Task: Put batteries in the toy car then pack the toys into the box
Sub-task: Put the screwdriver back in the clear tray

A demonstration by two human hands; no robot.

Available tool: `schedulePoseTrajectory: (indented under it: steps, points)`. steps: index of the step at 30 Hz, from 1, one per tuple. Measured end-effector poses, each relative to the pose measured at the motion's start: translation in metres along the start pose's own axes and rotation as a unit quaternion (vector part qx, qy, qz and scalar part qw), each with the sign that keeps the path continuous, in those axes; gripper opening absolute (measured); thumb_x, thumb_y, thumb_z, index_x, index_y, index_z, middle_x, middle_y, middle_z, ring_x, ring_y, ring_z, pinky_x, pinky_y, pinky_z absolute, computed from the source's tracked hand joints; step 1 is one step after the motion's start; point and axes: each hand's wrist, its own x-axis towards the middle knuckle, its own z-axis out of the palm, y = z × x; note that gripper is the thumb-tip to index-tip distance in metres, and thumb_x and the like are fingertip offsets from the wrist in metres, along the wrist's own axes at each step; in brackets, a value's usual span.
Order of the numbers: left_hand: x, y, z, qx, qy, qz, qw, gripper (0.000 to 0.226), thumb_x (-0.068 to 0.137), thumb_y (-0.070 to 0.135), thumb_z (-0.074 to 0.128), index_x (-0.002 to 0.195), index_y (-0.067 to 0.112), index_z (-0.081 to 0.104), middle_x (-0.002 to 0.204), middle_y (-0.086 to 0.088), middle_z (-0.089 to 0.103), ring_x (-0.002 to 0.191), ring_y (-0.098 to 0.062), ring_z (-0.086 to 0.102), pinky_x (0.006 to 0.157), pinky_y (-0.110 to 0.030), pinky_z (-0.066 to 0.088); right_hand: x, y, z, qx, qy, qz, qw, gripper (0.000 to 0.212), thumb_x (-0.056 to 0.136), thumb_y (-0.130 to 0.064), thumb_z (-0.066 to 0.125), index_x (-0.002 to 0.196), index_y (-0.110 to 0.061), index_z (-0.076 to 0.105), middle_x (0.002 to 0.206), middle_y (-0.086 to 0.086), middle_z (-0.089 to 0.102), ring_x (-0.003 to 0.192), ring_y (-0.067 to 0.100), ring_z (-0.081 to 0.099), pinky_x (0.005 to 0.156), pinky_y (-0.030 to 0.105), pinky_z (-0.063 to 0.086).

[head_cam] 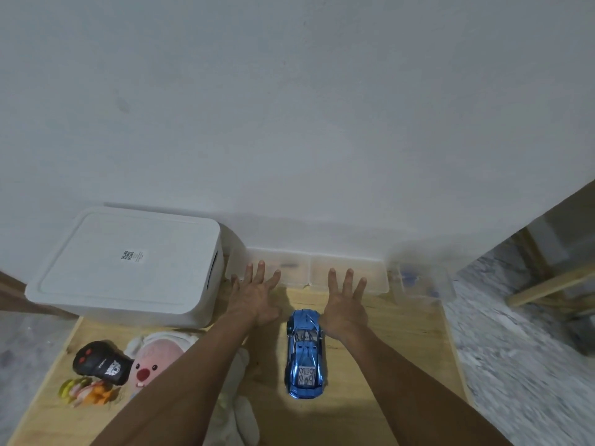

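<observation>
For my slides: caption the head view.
Open hands hover beside blue toy car; white box lidded.

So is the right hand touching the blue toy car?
Cannot tell: in the head view the right hand overlaps the blue toy car at its front corner, hiding any gap.

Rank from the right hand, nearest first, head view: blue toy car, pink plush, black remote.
From the right hand:
1. Blue toy car, just beside it, toward the left hand.
2. Pink plush, past the left forearm.
3. Black remote, far left of the table.
</observation>
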Motion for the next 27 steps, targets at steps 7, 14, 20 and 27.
schedulePoseTrajectory:
  steps: [7,14,20,27]
  points:
    - [-0.007,0.032,-0.011,0.016,0.026,-0.003,1.000,0.099,0.085,0.055,0.059,0.156,0.021,-0.001,0.161,-0.014,-0.018,0.148,-0.034,-0.016,0.118,-0.056,-0.005,-0.009,0.026,-0.015,0.056,0.142,0.018,0.988,0.081,0.083,-0.010,0.057,0.151,-0.020,0.016,0.161,0.008,0.007,0.148,0.030,0.005,0.120,0.047,0.016]
    - [0.002,0.076,-0.004,0.018,0.006,0.110,0.994,0.091,0.091,0.059,0.046,0.156,0.018,-0.004,0.162,-0.009,-0.019,0.149,-0.028,-0.017,0.118,-0.057,-0.007,0.000,0.082,-0.031,0.123,0.156,0.210,0.957,0.077,0.086,-0.023,0.051,0.150,-0.012,0.010,0.161,0.012,0.001,0.147,0.039,-0.002,0.115,0.053,0.015]
    - [0.006,0.085,-0.001,0.047,-0.035,0.111,0.992,0.090,0.092,0.056,0.044,0.155,0.016,-0.007,0.161,-0.007,-0.021,0.148,-0.029,-0.019,0.117,-0.060,-0.005,0.007,0.098,-0.030,0.116,0.099,0.196,0.969,0.080,0.086,-0.023,0.049,0.152,-0.015,0.004,0.162,0.009,-0.005,0.146,0.043,-0.005,0.115,0.055,0.015]
    - [0.009,0.084,0.000,0.043,-0.036,0.111,0.992,0.093,0.091,0.060,0.045,0.156,0.017,-0.006,0.161,-0.006,-0.021,0.148,-0.028,-0.019,0.117,-0.059,-0.007,0.008,0.089,-0.030,0.121,0.102,0.165,0.974,0.075,0.085,-0.023,0.047,0.150,-0.015,0.011,0.161,0.012,0.001,0.144,0.046,-0.005,0.114,0.053,0.016]
